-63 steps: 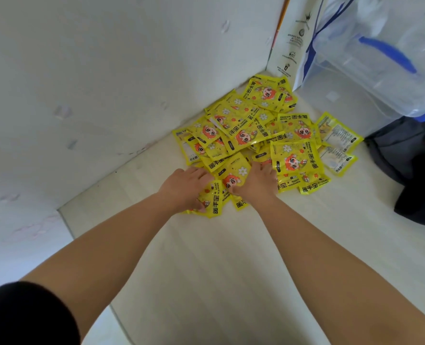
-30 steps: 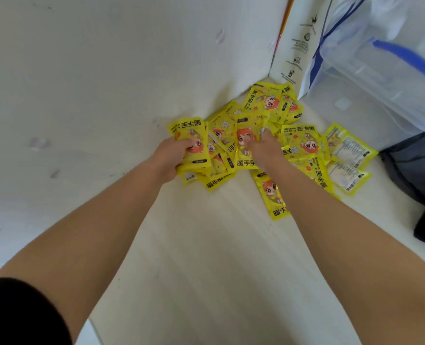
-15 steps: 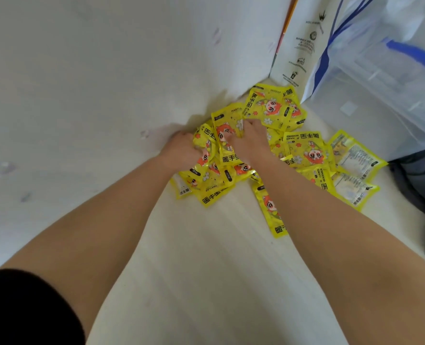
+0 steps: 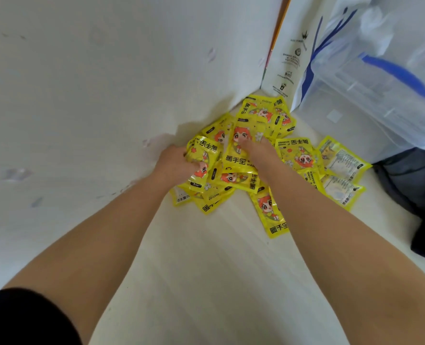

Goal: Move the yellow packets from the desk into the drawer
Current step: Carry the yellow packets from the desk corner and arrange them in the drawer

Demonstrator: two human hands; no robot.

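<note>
Pale desk (image 4: 206, 282) set against a white wall (image 4: 94, 83), corner at 12 o'clock. Heaped there, yellow packets (image 4: 298, 155), mostly loose. Grips a small bunch at 11 o'clock with the left hand (image 4: 174, 165), thumb on top. Rests the right hand (image 4: 258, 153) on the heap at 12; fingers half hidden by a packet, so cannot tell if pinching. No drawer in view. Seemingly only gathering, nearly everything left. White paper bag (image 4: 286, 53) at 1, clear box (image 4: 380, 95) at 2, dark bag (image 4: 410, 180) at 3.
</note>
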